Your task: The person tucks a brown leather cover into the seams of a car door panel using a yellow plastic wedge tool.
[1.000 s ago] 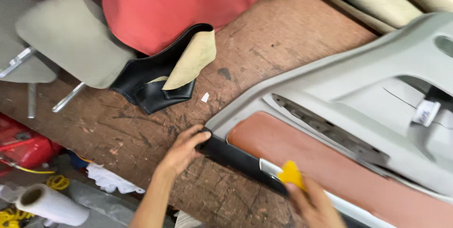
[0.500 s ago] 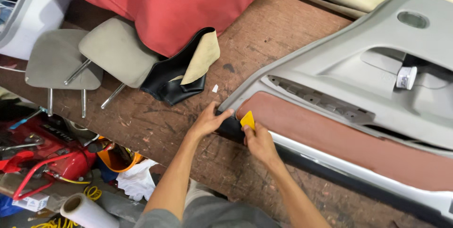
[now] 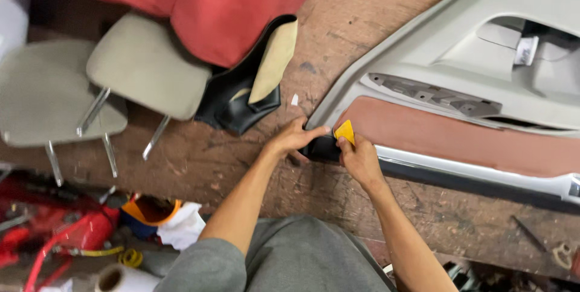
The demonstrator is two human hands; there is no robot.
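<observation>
A grey car door panel (image 3: pixel 435 44) with a reddish-brown leather insert (image 3: pixel 459 138) lies on a worn wooden bench (image 3: pixel 362 20). My left hand (image 3: pixel 294 138) grips the panel's near left corner, where a black strip (image 3: pixel 320 149) runs along the lower edge. My right hand (image 3: pixel 357 158) holds a small yellow plastic wedge (image 3: pixel 345 131) pressed at the seam between the leather insert and the corner. The two hands are almost touching.
Two beige headrests (image 3: pixel 145 74) with metal posts lie at the left. A red seat cover (image 3: pixel 199 2) and a black leather piece with tan lining (image 3: pixel 241 99) sit behind. Red tools, a film roll (image 3: pixel 118 280) and rags (image 3: pixel 181 228) lie on the floor below.
My right hand with the yellow wedge slid left along the panel's lower edge to the corner beside my left hand. The view shifted, showing more of the headrests.
</observation>
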